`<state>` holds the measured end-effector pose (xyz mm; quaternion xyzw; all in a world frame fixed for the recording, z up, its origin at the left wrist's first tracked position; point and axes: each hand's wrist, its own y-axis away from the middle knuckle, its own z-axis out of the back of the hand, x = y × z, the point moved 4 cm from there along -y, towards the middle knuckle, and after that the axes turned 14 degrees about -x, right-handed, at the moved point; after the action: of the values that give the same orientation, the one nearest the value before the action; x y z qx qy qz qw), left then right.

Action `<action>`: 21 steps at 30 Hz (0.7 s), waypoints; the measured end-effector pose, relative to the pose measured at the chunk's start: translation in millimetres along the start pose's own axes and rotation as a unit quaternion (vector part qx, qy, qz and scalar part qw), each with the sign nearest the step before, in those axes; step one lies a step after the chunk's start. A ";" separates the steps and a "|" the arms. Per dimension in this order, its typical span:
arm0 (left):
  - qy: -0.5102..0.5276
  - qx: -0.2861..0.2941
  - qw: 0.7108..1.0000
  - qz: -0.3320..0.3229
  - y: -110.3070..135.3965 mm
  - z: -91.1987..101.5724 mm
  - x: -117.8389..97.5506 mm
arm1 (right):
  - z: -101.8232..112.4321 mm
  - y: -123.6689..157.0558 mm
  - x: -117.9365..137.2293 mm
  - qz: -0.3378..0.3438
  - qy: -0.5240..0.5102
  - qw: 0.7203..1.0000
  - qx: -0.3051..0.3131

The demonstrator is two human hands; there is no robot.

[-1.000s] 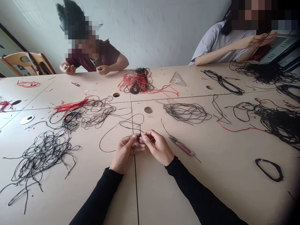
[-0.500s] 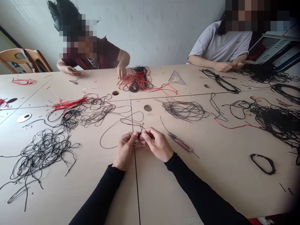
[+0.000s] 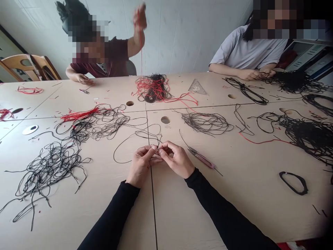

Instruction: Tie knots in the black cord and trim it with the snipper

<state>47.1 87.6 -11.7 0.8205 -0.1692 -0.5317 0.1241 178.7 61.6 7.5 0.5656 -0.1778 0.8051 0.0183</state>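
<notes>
My left hand (image 3: 143, 162) and my right hand (image 3: 177, 158) meet above the table seam, thumbs and fingertips pinched together. Between them they grip a thin black cord (image 3: 114, 152), whose loop trails over the table to the left and beyond my hands. A short bit of cord sticks up at the fingertips; the exact spot they pinch is mostly hidden by the fingers. Just right of my right hand lies a pair of thread snips (image 3: 202, 159) with pink handles, its blades pointing up and left. A loose dark cord end (image 3: 183, 138) lies by the blades.
Tangled black cords (image 3: 56, 170) spread at left, with a red cord bundle (image 3: 80, 114) behind. A loose black coil (image 3: 206, 123) lies ahead, a black cord heap (image 3: 307, 135) and a black band (image 3: 293, 183) at right. Two people sit opposite, near a clear set square (image 3: 197, 86).
The co-worker at the far left has raised one hand from the red and black pile, pulling a red cord upward. My hands stay together on the black cord, almost unmoved.
</notes>
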 end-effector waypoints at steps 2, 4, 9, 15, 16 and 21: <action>-0.002 -0.012 1.000 -0.005 0.3 0.4 0.7 | 0.0 0.1 1.0 0.004 0.002 1.000 -0.002; -0.008 -0.018 1.000 -0.010 0.9 0.3 1.4 | 0.5 0.2 1.2 0.000 0.008 1.000 -0.008; -0.053 -0.053 0.996 -0.056 2.5 0.6 -0.1 | 4.8 1.2 3.2 -0.006 0.043 0.996 -0.072; -0.189 -0.041 0.965 -0.179 7.9 -5.9 -2.0 | -2.3 6.1 23.2 0.134 0.104 0.981 -0.097; -0.208 -0.035 0.958 -0.195 9.3 -7.2 -1.8 | -4.4 6.4 24.6 0.138 0.109 0.980 -0.087; -0.236 -0.018 0.952 -0.196 13.1 -9.8 -1.6 | -3.4 4.1 23.5 0.124 0.105 0.983 -0.089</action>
<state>53.6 76.5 -1.4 0.6859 -0.0201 -0.7274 -0.0109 166.2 54.8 26.9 0.4479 -0.3142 0.8370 -0.0129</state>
